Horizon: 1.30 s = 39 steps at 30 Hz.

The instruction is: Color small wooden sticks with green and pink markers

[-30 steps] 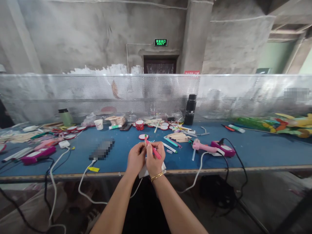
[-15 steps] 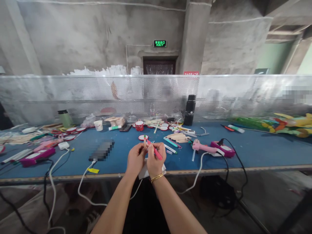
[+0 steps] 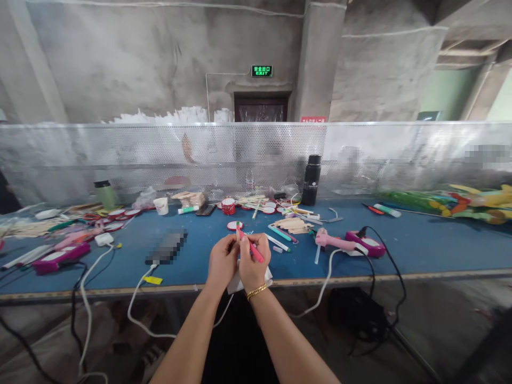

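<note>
My left hand [image 3: 222,263] is closed in a pinch on a small wooden craft stick [image 3: 238,226], held upright, with a green patch at its top. My right hand [image 3: 253,269], a gold bracelet at its wrist, grips a pinkish-red marker [image 3: 256,253]. The marker's tip end lies against or very near the stick; the exact contact is too small to make out. Under both hands is a white sheet [image 3: 233,285] at the table's front edge. Just beyond the fingers lies a round white disc with a red rim [image 3: 235,226].
Pink glue gun [image 3: 338,242] with cables lies to the right, a phone [image 3: 167,247] on its cable to the left. Craft sticks [image 3: 294,226] and pens [image 3: 279,244] lie beyond my right hand. A black bottle [image 3: 312,180] stands by the perforated metal screen [image 3: 224,154].
The marker has shifted slightly left and up, its front end now covering more of the stick. My left hand keeps its pinch in nearly the same place.
</note>
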Tool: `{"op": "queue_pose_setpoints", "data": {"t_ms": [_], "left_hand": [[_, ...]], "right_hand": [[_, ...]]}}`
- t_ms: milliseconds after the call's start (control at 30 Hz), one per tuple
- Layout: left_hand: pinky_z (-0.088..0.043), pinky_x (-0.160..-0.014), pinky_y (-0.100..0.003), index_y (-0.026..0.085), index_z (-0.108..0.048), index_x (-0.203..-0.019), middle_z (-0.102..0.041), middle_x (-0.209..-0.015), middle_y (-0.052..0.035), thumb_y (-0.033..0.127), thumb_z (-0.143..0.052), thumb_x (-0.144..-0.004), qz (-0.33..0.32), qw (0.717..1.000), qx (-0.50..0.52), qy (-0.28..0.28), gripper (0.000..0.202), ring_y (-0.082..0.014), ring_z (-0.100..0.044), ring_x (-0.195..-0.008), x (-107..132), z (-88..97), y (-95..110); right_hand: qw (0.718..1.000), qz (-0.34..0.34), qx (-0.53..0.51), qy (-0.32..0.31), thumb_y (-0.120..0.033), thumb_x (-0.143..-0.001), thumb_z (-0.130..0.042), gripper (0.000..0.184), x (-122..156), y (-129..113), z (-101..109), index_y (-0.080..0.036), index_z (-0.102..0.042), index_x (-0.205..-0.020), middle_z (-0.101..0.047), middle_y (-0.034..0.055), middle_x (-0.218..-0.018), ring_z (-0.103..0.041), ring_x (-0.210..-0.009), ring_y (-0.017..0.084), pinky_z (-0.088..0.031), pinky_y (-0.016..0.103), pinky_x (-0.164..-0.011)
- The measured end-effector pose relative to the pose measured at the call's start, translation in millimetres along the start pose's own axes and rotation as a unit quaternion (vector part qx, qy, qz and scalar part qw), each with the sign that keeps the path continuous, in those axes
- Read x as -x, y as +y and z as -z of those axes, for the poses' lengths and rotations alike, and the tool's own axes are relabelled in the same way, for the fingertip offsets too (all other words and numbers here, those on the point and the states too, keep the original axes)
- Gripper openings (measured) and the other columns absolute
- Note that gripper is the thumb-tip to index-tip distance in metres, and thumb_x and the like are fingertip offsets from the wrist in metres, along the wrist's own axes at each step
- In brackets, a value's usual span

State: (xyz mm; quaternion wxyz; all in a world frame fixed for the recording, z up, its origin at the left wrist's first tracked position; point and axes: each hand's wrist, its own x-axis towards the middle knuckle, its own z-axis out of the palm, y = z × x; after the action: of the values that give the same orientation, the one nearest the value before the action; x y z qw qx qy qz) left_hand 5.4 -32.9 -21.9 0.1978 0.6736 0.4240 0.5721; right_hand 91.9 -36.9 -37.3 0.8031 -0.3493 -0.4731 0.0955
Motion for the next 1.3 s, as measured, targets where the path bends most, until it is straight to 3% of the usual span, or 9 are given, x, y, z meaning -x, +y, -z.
{"op": "queue_pose_setpoints", "data": {"t_ms": [167, 533, 833, 1067, 1300], "left_hand": [[-0.037, -0.064, -0.025, 0.020, -0.068, -0.078, -0.060, -0.071, 0.0006, 0.034, -0.058, -0.090, 0.011, 1.000, -0.005, -0.005, 0.021, -0.0160, -0.052, -0.070, 0.1, 1.1, 4.2], [-0.040, -0.065, -0.024, 0.019, -0.066, -0.074, -0.061, -0.071, 0.0001, 0.031, -0.058, -0.089, -0.002, 1.000, -0.002, 0.000, 0.020, -0.0160, -0.051, -0.070, -0.1, -0.5, -2.4], [-0.039, -0.066, -0.025, 0.020, -0.068, -0.077, -0.060, -0.069, 0.0007, 0.034, -0.058, -0.090, 0.006, 1.000, -0.008, -0.005, 0.022, -0.0164, -0.054, -0.071, 0.2, 1.5, 7.2], [-0.037, -0.063, -0.024, 0.020, -0.065, -0.073, -0.058, -0.067, 0.0011, 0.035, -0.059, -0.089, 0.002, 1.000, -0.003, 0.003, 0.023, -0.0156, -0.050, -0.068, 0.4, -0.5, -0.5], [-0.040, -0.066, -0.025, 0.020, -0.068, -0.076, -0.066, -0.074, -0.0014, 0.035, -0.058, -0.088, 0.011, 1.000, -0.003, 0.001, 0.022, -0.0168, -0.055, -0.072, 0.8, 1.9, 5.9]], "right_hand": [[1.000, -0.013, -0.004, 0.022, -0.034, -0.094, -0.059, 0.017, 0.1, 4.0, -0.9, -0.022, -0.057, -0.083, -0.062, 0.0005, -0.080, -0.058, -0.077, 0.018, -0.046, 0.034, -0.076], [1.000, 0.018, 0.011, -0.004, -0.034, -0.094, -0.058, 0.015, 0.2, -1.9, 0.4, -0.022, -0.057, -0.084, -0.063, 0.0009, -0.080, -0.058, -0.077, 0.019, -0.047, 0.035, -0.077], [1.000, -0.016, -0.002, 0.021, -0.035, -0.095, -0.058, 0.017, 0.5, 4.2, -1.3, -0.022, -0.056, -0.084, -0.062, 0.0003, -0.081, -0.058, -0.077, 0.018, -0.047, 0.034, -0.077], [1.000, 0.009, 0.000, 0.001, -0.034, -0.095, -0.058, 0.017, 0.4, -0.7, 0.8, -0.022, -0.057, -0.083, -0.063, 0.0008, -0.081, -0.059, -0.078, 0.019, -0.046, 0.035, -0.078], [1.000, 0.005, 0.014, 0.012, -0.036, -0.096, -0.058, 0.018, 0.7, -1.7, -1.3, -0.022, -0.058, -0.084, -0.064, 0.0013, -0.081, -0.060, -0.079, 0.019, -0.046, 0.034, -0.078]]}}
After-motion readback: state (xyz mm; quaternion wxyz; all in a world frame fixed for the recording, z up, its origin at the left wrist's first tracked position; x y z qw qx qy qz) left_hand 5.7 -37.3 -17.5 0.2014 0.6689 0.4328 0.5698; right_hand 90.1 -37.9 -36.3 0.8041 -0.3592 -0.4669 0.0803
